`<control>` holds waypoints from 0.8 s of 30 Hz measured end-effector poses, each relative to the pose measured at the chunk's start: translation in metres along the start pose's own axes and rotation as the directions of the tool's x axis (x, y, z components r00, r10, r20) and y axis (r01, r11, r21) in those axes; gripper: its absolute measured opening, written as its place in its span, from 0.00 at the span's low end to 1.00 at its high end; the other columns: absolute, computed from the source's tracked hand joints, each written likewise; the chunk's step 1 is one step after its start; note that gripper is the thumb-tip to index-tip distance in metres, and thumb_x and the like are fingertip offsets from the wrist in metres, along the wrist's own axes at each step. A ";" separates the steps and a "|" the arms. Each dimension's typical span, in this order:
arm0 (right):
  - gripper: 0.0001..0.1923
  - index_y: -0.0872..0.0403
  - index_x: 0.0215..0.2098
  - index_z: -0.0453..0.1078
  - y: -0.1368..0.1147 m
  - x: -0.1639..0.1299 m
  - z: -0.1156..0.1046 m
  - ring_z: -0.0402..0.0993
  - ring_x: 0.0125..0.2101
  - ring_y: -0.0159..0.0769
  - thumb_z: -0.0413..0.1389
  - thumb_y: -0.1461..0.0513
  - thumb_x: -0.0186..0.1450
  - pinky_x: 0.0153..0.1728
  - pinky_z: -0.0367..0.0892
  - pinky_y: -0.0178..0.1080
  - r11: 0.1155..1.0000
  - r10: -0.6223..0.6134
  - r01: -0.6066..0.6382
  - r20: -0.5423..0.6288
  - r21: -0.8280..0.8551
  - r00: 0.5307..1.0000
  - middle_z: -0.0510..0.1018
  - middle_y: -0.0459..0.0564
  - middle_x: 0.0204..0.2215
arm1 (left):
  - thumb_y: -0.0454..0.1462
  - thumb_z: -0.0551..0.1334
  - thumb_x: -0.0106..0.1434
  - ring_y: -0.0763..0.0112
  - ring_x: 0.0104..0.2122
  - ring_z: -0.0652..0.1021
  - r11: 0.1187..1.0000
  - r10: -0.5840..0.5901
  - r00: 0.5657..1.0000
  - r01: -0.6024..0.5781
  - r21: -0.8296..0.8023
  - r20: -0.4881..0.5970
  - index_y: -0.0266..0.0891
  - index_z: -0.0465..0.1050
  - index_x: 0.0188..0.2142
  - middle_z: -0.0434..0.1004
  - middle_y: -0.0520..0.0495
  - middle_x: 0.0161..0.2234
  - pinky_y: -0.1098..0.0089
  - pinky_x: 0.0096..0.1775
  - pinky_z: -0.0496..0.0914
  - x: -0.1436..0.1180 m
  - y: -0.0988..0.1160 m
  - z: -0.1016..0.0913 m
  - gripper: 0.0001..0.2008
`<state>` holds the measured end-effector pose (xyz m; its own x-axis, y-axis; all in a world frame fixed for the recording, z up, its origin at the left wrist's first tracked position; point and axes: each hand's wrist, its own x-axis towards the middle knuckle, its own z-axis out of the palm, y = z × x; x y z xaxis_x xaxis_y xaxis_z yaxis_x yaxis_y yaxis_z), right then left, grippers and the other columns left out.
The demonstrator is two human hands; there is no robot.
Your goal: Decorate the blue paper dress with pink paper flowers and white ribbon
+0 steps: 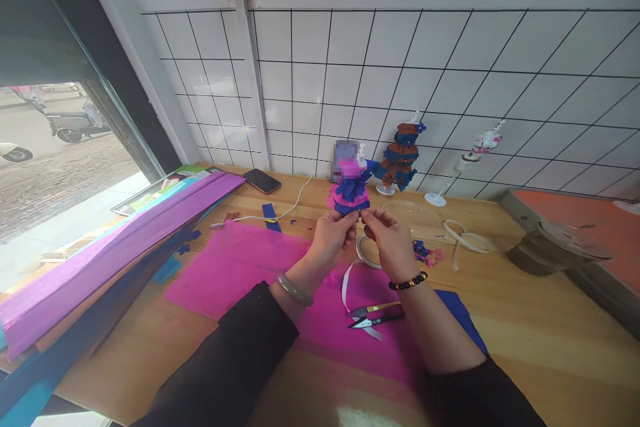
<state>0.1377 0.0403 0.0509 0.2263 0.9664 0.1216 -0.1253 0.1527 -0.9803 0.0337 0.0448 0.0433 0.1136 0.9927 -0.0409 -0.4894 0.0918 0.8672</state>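
Nearest, the black-handled thread snips are laid on the flat magenta crepe-paper sheet covering part of the wooden tabletop. Beyond, the ruffled pink-and-blue paper piece is pinched at its lower edge by the left hand and right hand, upper tiers apparently formed, the lowest seemingly unsecured. Farthest, a brown-and-teal tiered paper piece looks finished, while a slim white stand is only sparsely dressed.

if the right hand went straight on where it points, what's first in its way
The right hand would likely meet the pink-and-blue ruffled paper-like piece just ahead; whether they already touch is unclear.
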 end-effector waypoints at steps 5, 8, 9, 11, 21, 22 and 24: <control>0.13 0.57 0.25 0.72 -0.002 -0.001 0.000 0.60 0.19 0.24 0.63 0.56 0.47 0.21 0.56 0.31 1.000 0.012 -0.012 0.005 0.001 1.000 0.69 0.42 0.20 | 0.41 0.66 0.47 0.84 0.14 0.61 0.999 -0.012 1.000 0.013 -0.030 0.023 0.35 0.65 0.22 0.60 0.56 0.15 0.79 0.16 0.50 -0.001 0.001 0.000 0.13; 0.13 0.57 0.25 0.72 -0.003 -0.001 0.000 0.60 0.19 0.24 0.63 0.56 0.47 0.21 0.56 0.31 1.000 0.012 -0.012 0.004 0.004 1.000 0.69 0.42 0.20 | 0.40 0.65 0.48 0.84 0.14 0.62 0.999 -0.013 0.999 0.015 -0.049 0.030 0.34 0.65 0.22 0.61 0.55 0.16 0.78 0.16 0.51 -0.002 0.002 0.000 0.12; 0.13 0.57 0.25 0.71 -0.003 -0.001 0.000 0.59 0.19 0.24 0.63 0.55 0.47 0.21 0.56 0.31 1.000 0.015 -0.015 0.000 0.003 1.000 0.68 0.42 0.20 | 0.39 0.65 0.48 0.84 0.14 0.62 0.998 -0.012 0.999 0.014 -0.057 0.032 0.34 0.65 0.22 0.62 0.55 0.16 0.78 0.16 0.51 -0.002 0.002 0.000 0.11; 0.13 0.57 0.25 0.71 -0.003 -0.001 0.000 0.59 0.19 0.24 0.63 0.55 0.47 0.21 0.56 0.31 1.000 0.017 -0.017 -0.006 -0.001 1.000 0.68 0.42 0.20 | 0.39 0.64 0.48 0.83 0.14 0.63 0.997 -0.010 0.999 0.013 -0.078 0.036 0.35 0.64 0.21 0.62 0.55 0.17 0.78 0.16 0.52 -0.002 0.002 0.000 0.11; 0.14 0.57 0.26 0.70 -0.001 -0.001 0.001 0.59 0.19 0.24 0.61 0.54 0.49 0.20 0.56 0.32 0.996 -0.047 0.049 0.032 -0.072 0.998 0.69 0.42 0.20 | 0.38 0.66 0.47 0.84 0.14 0.62 0.988 -0.028 0.999 0.032 -0.149 0.029 0.34 0.63 0.21 0.63 0.55 0.17 0.78 0.16 0.50 0.001 -0.001 -0.001 0.12; 0.14 0.57 0.27 0.70 -0.001 -0.001 0.002 0.59 0.19 0.24 0.61 0.54 0.49 0.21 0.56 0.32 0.995 -0.051 0.054 0.035 -0.080 0.998 0.69 0.42 0.20 | 0.38 0.66 0.47 0.84 0.14 0.62 0.988 -0.032 0.999 0.036 -0.153 0.029 0.34 0.63 0.20 0.62 0.55 0.17 0.78 0.16 0.50 0.001 -0.001 -0.001 0.13; 0.14 0.57 0.26 0.70 -0.001 -0.002 0.002 0.59 0.19 0.25 0.61 0.54 0.49 0.21 0.57 0.32 0.994 -0.061 0.064 0.039 -0.090 0.997 0.70 0.43 0.20 | 0.38 0.67 0.46 0.84 0.14 0.62 0.987 -0.044 0.999 0.048 -0.155 0.027 0.34 0.62 0.20 0.62 0.55 0.16 0.78 0.16 0.50 0.001 -0.001 -0.001 0.13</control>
<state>0.1358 0.0389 0.0524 0.1958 0.9627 0.1866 -0.0231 0.1948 -0.9806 0.0334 0.0460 0.0416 0.1584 0.9852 -0.0655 -0.6117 0.1501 0.7767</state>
